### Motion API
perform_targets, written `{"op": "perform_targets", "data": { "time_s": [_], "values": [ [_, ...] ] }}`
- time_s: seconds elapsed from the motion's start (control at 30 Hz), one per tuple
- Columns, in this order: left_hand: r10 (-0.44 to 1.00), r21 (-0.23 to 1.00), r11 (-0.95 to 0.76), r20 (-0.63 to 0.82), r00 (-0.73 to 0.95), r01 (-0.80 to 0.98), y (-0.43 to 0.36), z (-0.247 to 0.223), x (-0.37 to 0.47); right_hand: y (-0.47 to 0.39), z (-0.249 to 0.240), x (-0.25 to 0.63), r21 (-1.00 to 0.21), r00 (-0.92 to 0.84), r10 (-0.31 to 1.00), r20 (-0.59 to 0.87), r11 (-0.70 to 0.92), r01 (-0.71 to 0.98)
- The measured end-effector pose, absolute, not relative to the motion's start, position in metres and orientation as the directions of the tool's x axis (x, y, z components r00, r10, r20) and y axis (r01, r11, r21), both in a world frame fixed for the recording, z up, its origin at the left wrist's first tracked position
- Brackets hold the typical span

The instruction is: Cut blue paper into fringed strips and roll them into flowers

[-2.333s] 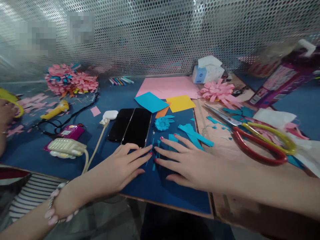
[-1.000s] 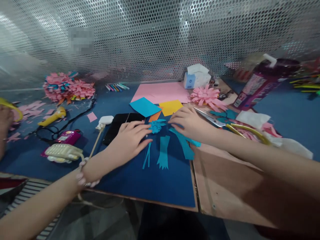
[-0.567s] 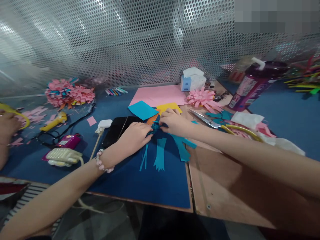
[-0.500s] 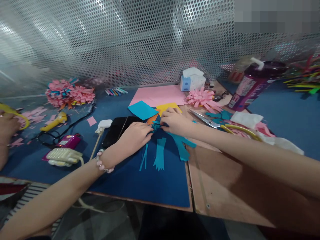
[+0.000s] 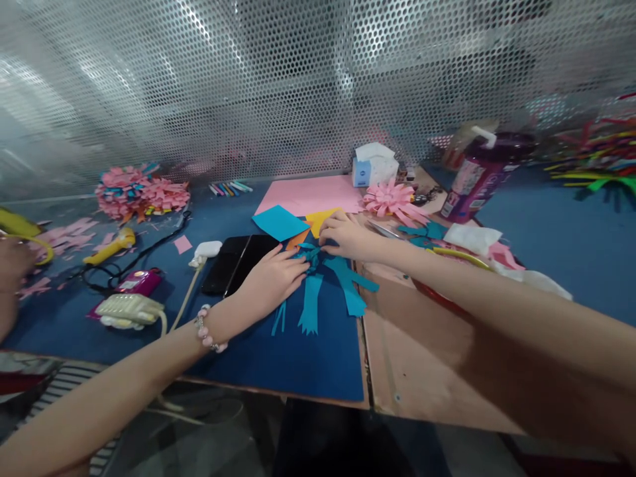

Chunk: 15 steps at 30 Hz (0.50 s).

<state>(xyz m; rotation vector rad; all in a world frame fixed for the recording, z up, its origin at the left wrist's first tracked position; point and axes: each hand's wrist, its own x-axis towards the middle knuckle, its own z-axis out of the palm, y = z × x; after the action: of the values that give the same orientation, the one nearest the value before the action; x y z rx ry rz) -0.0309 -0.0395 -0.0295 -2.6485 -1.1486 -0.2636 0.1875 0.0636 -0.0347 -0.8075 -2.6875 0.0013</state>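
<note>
A curled bunch of teal paper strips [image 5: 310, 254] lies on the blue tabletop between my hands. My left hand [image 5: 272, 279], with a beaded bracelet at the wrist, rests at its left side, fingers stretched out and slightly apart. On the right, my right hand [image 5: 348, 237] has bent, parted fingers whose tips come close to the bunch; whether they touch it I cannot tell. Just below are a fringed teal paper piece [image 5: 310, 305], a branched teal paper piece [image 5: 350, 291] and thin strips [image 5: 279, 319]. Behind them lie a blue paper square [image 5: 280, 222] and yellow paper [image 5: 320, 222].
A black phone [image 5: 233, 265], white charger [image 5: 206, 252] and power strip [image 5: 130, 309] sit to the left. Scissors [image 5: 462, 257] lie partly beneath my right forearm. Beyond are pink paper [image 5: 308, 195], a tissue box [image 5: 373, 165] and purple tumbler [image 5: 477, 179]. Another person's hand [image 5: 17, 265] is far left.
My fingers have loosened and drawn slightly apart, so more of the teal bunch shows between them. The left fingers are straighter. The view has shifted a little to the right.
</note>
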Motion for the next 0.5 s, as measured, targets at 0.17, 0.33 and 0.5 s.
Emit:
{"op": "perform_targets", "data": {
  "time_s": [0.17, 0.33, 0.5],
  "values": [
    [0.697, -0.109, -0.670, 0.251, 0.672, 0.735, -0.035, -0.031, -0.026, 0.060, -0.028, 0.197, -0.095, -0.783, 0.541, 0.307, 0.836, 0.540],
    [0.692, -0.070, -0.679, 0.269, 0.669, 0.731, -0.031, -0.031, -0.028, 0.039, -0.028, 0.210, -0.035, -0.756, 0.489, 0.435, 0.848, 0.529],
    [0.713, 0.009, -0.670, 0.286, 0.640, 0.742, -0.023, -0.028, -0.027, 0.005, -0.017, 0.231, -0.027, -0.763, 0.394, 0.512, 0.895, 0.445]
  ]
}}
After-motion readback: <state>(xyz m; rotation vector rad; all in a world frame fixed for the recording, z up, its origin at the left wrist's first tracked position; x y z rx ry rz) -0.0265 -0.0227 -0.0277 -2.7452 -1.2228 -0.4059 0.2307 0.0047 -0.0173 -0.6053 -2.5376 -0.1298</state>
